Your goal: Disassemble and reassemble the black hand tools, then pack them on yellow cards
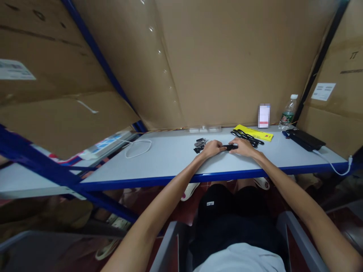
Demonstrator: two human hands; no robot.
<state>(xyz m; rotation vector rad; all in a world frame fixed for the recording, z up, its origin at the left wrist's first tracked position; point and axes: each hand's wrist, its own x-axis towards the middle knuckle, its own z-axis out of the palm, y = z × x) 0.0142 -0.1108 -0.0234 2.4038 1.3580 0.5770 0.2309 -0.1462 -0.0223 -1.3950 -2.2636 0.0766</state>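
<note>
Near the front of the white table, my left hand (212, 149) and my right hand (242, 147) are closed on a slim black piece (230, 147) held level between them. Its exact kind cannot be made out. Beside my left hand lies a small pile of dark and grey metal-looking parts (200, 144). Just beyond my right hand, several glossy black curved pieces (250, 138) rest partly over a flat yellow packet (262, 134). My fingers cover both ends of the slim piece.
The white table (167, 158) has a blue front edge. At the back stand a phone (264, 116) and a water bottle (287, 113). A black power bank (306, 139) with a white cable sits right. Another white cable (138, 141) loops left. Cardboard (221, 68) walls surround the table.
</note>
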